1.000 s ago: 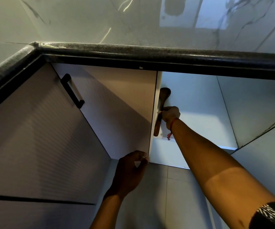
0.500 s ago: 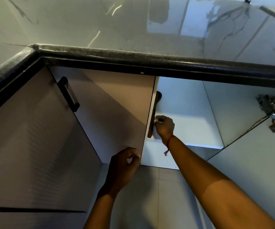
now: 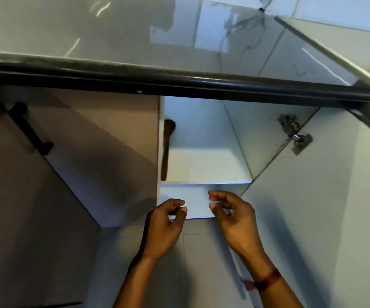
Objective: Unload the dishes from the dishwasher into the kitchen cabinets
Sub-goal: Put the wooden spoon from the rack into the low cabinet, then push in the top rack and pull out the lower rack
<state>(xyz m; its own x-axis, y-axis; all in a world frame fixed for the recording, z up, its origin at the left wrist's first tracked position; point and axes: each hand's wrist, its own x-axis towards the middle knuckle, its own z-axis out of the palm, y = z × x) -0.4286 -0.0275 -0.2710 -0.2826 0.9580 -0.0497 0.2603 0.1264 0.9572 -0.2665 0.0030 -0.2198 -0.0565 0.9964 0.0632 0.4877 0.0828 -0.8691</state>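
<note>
A brown wooden spoon [image 3: 167,150] stands upright on the white shelf [image 3: 206,182] inside the open cabinet, leaning against its left wall. Both hands hang in front of the cabinet below the shelf, apart from the spoon. My left hand [image 3: 166,225] has loosely curled fingers and holds nothing. My right hand [image 3: 232,216] is also loosely curled and empty, with a red thread at its wrist.
The left cabinet door [image 3: 104,156] with a black handle [image 3: 31,130] is beside the opening. The right door [image 3: 326,196] stands swung open on a metal hinge [image 3: 295,134]. A dark countertop edge [image 3: 179,80] runs above, with glossy marble wall tiles [image 3: 135,30] behind it.
My right hand let go of the wooden spoon and drew back out of the cabinet. My left hand came off the door's lower edge. The spoon now stands alone on the shelf.
</note>
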